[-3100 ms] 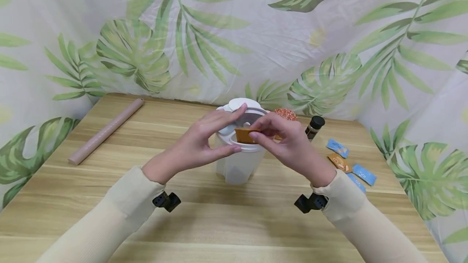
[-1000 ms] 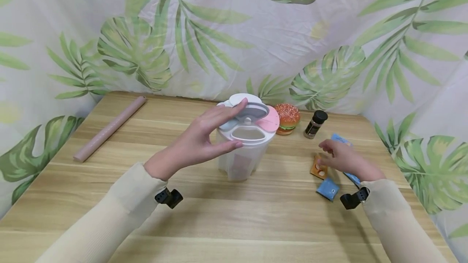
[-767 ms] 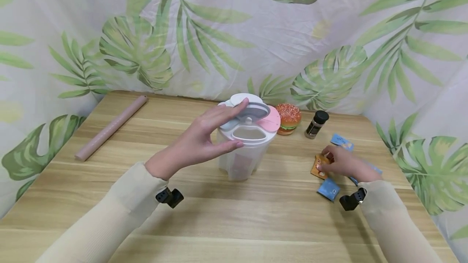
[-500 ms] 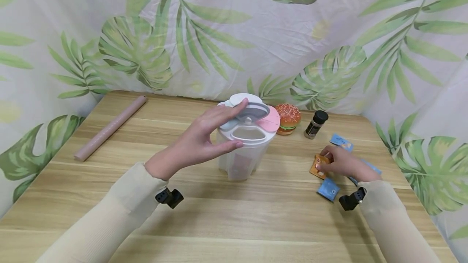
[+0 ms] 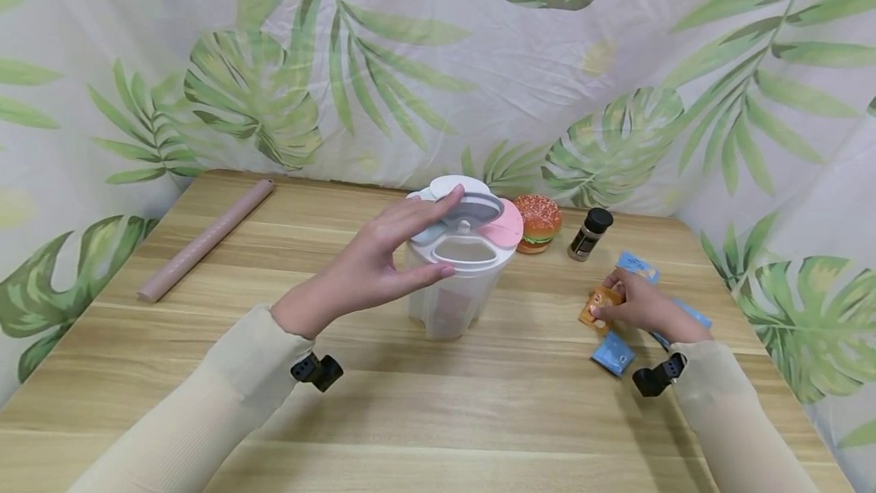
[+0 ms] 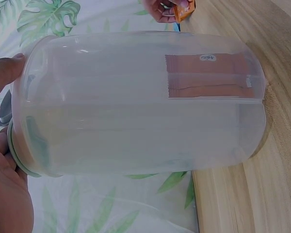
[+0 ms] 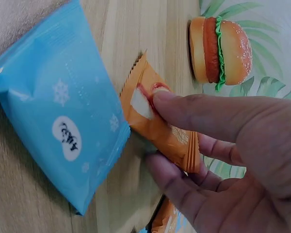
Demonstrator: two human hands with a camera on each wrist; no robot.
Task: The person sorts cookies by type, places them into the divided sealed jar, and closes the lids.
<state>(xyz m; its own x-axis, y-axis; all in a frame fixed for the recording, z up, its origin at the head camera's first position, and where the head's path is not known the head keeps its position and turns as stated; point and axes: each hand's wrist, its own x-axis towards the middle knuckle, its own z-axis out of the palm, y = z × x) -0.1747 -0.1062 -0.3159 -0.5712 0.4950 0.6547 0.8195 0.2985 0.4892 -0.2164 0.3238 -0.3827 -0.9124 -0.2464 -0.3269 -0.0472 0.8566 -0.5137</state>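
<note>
A translucent storage container (image 5: 455, 303) with several pastel lid flaps stands upright mid-table. Its grey flap (image 5: 475, 208) is raised above an opening. My left hand (image 5: 372, 257) grips the top, thumb at the front rim and a finger against the raised flap. Through the wall, an orange-brown snack packet (image 6: 208, 75) shows at the bottom. My right hand (image 5: 639, 301) pinches an orange snack packet (image 7: 153, 109) between thumb and fingers; it looks slightly tilted up. Close by lies a blue snack packet (image 7: 63, 111), with more blue packets (image 5: 639, 266) partly behind the hand.
A toy hamburger (image 5: 537, 223) sits right of the container, near a black-capped jar (image 5: 591, 234). A pinkish roll (image 5: 205, 242) lies at the table's left. Behind the wooden table (image 5: 438, 424) hangs a leaf-print cloth (image 5: 411, 74).
My right hand has gone from the container's opening to the packets at the right and taken hold of an orange one, now slightly raised. The left hand has kept its place.
</note>
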